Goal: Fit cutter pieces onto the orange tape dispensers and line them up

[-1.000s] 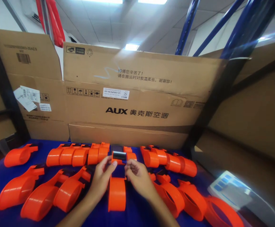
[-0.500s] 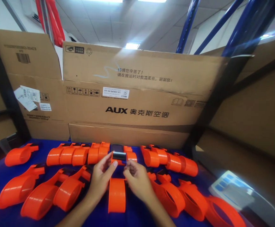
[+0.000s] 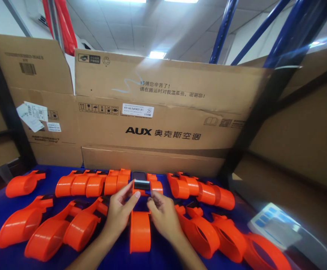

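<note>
1. Left hand (image 3: 121, 206): thumb and fingers closed on the head of an orange tape dispenser (image 3: 140, 232), beside its black toothed strip (image 3: 142, 185).
2. Right hand (image 3: 164, 212): fingers curled at the head's right side; anything pinched cannot be told.
3. Held dispenser: roughly midway between the blue bench's (image 3: 121, 257) side edges.
4. Other dispensers (image 3: 64, 186): along the far edge and toward both sides.

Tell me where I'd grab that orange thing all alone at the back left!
I'd take its round body from the left or above: that wide curve has no neighbour close on that side. Its narrow end points right, and the toothed piece in the left hand suggests such ends might be sharp.
</note>
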`<state>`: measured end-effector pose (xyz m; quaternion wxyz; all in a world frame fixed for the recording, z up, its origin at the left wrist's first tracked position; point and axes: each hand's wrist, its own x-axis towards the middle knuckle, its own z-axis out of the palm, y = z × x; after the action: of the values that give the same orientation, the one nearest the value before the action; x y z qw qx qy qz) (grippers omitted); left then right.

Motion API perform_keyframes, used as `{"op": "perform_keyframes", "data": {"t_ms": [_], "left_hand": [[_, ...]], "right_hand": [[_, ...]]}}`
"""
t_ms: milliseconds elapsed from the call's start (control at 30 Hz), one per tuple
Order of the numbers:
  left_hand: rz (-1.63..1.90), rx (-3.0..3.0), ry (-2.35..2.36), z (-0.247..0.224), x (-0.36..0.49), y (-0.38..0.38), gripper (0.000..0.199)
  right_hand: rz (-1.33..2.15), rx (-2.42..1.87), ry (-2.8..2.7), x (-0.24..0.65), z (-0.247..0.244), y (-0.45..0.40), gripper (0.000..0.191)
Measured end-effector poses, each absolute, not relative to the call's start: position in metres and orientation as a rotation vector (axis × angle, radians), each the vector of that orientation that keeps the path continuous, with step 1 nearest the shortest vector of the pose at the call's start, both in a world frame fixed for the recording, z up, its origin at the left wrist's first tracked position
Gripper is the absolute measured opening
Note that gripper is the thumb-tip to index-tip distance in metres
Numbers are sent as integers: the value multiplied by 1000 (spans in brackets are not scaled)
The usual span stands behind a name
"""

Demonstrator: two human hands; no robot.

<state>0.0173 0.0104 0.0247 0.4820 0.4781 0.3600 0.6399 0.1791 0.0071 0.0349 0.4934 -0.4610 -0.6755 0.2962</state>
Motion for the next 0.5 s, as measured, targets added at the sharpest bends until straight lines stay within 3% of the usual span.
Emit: {"op": "perform_keyframes", "data": {"t_ms": [500], "left_hand": [[1573, 1066, 800, 29, 19, 7, 47]], "right_hand": [[778, -1091, -1573, 177, 34, 8, 15]]}}
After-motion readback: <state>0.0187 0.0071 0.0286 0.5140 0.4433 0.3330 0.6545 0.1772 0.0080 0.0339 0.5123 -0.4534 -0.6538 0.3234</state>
